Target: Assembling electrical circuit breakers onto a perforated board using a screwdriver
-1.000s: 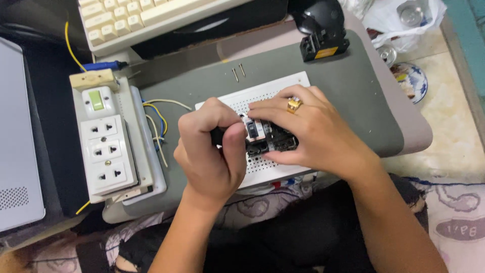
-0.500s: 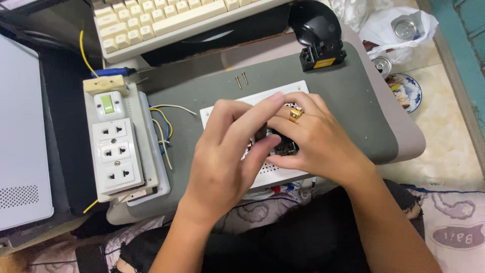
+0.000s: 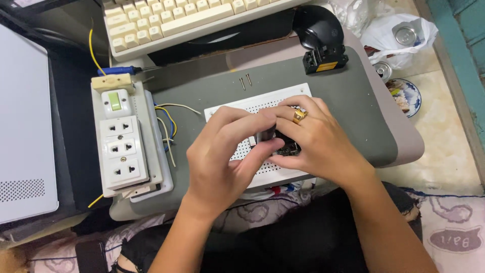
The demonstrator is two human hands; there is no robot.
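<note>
A small dark electronic module (image 3: 285, 146) sits on a white breadboard (image 3: 237, 108) at the middle of a grey lap desk (image 3: 348, 101), almost wholly covered by two bare hands that meet above it. The left hand (image 3: 222, 162) comes up from the lower edge of the view, forearm angled to the right, wrist low, its fingers curled and its thumb and forefinger closed narrowly on a small grey-and-black part (image 3: 263, 136) at the module's left edge. The right hand (image 3: 316, 144) reaches in from the lower right, palm down and arched over the module, a gold ring (image 3: 299, 116) on one finger; its fingertips press together toward the same part, so the module lies under its palm and just right of the left hand's pinch. Whether the right fingers actually clasp the module cannot be told, since the hand hides them.

Two loose metal pins (image 3: 245, 81) lie on the desk just beyond the breadboard's far edge. To the left stands a white socket strip (image 3: 123, 151) with a green switch, coloured wires (image 3: 166, 121) trailing from it toward the board. A blue-handled screwdriver (image 3: 124, 70) lies behind the strip, a cream keyboard (image 3: 187, 20) beyond that, and a black device with a yellow label (image 3: 323, 43) at the desk's far right corner. A patterned dish (image 3: 404, 96) rests on the floor to the right.
</note>
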